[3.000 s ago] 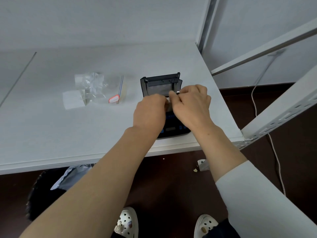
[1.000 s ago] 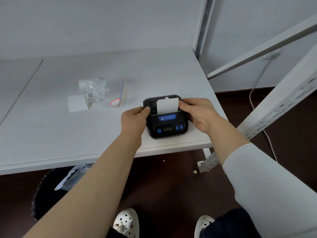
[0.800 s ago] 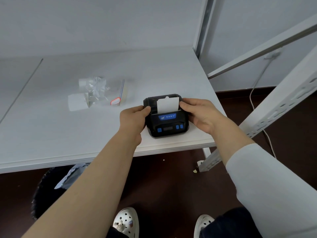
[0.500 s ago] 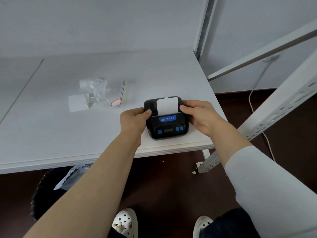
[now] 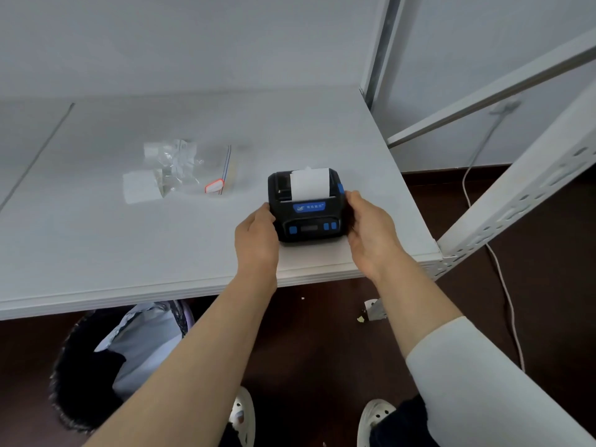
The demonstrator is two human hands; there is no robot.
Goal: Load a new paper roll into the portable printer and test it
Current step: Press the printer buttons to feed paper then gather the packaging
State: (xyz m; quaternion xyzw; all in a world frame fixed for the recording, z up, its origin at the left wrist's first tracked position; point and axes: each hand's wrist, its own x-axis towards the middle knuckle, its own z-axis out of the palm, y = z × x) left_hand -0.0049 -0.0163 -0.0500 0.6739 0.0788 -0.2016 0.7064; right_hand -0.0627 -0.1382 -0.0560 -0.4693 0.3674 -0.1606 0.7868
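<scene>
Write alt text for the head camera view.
Two bare hands, left hand and right hand, grip the sides of a small black portable printer with blue buttons near the front edge of a white table; white paper strip sticks out on top. A clear plastic zip bag lies left.

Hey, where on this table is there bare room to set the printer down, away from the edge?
Bare table runs wide to the left of the left hand, in front of the plastic bag. The far strip behind the printer is bare too. It is tight where the printer sits now, near the front right corner, with the right hand beside it.
</scene>
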